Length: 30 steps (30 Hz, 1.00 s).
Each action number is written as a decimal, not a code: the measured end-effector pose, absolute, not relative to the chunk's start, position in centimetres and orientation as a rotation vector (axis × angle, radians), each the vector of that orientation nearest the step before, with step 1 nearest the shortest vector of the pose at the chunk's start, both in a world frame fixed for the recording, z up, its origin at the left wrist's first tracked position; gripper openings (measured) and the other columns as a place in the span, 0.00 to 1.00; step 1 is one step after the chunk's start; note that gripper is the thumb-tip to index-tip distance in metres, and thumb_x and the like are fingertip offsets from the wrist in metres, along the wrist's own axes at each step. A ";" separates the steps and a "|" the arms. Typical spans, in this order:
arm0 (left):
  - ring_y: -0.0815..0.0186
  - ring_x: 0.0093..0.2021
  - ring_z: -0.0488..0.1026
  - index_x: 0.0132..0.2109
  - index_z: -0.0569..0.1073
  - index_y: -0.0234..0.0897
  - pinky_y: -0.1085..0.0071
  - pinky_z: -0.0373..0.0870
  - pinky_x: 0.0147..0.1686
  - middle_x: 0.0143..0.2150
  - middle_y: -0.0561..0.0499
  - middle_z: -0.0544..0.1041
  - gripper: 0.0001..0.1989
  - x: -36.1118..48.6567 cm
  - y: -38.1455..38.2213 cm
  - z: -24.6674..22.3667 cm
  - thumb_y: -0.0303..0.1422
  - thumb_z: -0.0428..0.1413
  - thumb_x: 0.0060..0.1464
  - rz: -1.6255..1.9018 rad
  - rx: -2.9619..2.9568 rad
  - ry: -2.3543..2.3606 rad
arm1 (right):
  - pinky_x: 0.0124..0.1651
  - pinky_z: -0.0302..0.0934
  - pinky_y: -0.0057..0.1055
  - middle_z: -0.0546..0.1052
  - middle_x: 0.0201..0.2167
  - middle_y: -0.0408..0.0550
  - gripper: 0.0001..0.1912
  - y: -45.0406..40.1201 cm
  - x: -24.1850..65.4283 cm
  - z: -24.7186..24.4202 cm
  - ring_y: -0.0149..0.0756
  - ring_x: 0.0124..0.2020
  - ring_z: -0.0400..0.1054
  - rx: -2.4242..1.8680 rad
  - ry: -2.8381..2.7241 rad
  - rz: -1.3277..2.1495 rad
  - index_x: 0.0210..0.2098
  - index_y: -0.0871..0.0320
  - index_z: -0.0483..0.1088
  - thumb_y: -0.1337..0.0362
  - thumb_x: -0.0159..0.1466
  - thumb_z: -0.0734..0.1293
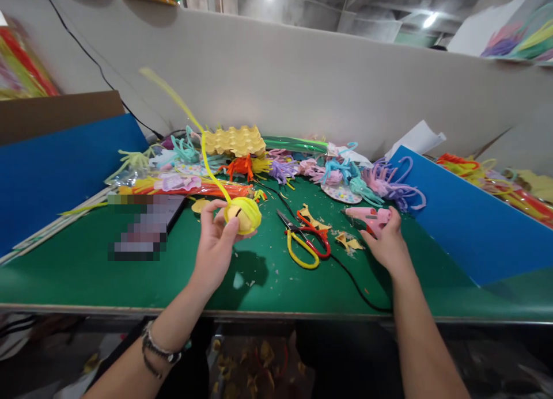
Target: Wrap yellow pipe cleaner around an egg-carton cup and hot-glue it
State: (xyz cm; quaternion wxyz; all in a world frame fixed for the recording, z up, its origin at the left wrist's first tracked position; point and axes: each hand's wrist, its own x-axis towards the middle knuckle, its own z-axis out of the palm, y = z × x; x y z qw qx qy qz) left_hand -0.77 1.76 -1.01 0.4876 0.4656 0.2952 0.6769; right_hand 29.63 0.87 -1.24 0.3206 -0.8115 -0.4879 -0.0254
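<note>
My left hand (216,238) is closed on a round yellow piece (247,216), wound with fuzzy yellow stem around a paler centre with a dark slit. From it a long yellow pipe cleaner (206,160) rises up and to the left. At the right, my right hand (389,240) is wrapped round a pink glue gun (370,217), its nozzle pointing left above the table. Between my hands lie scissors (305,240) with one yellow and one red handle. Torn yellow carton scraps (349,241) are beside them.
Bundles of coloured pipe cleaners (283,167) and a yellow egg carton (235,141) line the back of the green table (173,284). A phone (151,223) lies at the left. Blue panels (484,232) flank both sides. A black cable (356,287) runs near the front edge.
</note>
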 end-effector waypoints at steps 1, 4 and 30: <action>0.72 0.29 0.72 0.41 0.57 0.44 0.75 0.73 0.24 0.33 0.58 0.68 0.19 -0.6 1.7 -1.0 0.40 0.58 0.47 1.634 1.165 0.749 | 0.35 0.61 0.44 0.70 0.41 0.68 0.39 0.8 29.6 -1.1 0.54 0.36 0.69 -2.181 -1.285 -0.053 0.59 0.69 0.48 0.59 0.51 0.62; 0.75 0.26 0.68 0.40 0.57 0.42 0.78 0.71 0.24 0.32 0.58 0.66 0.17 0.0 1.4 -1.0 0.36 0.57 0.46 1.587 1.254 0.833 | 0.30 0.59 0.43 0.73 0.33 0.64 0.36 0.4 28.9 -0.2 0.53 0.28 0.69 -2.252 -1.291 -0.068 0.60 0.70 0.46 0.61 0.56 0.57; 0.67 0.38 0.73 0.40 0.66 0.39 0.71 0.72 0.35 0.40 0.49 0.73 0.11 0.4 0.7 -1.8 0.33 0.58 0.48 1.486 1.769 1.041 | 0.16 0.49 0.29 0.62 0.09 0.40 0.09 -2.2 18.1 2.9 0.32 0.12 0.56 -1.767 -1.402 0.069 0.17 0.53 0.58 0.56 0.42 0.62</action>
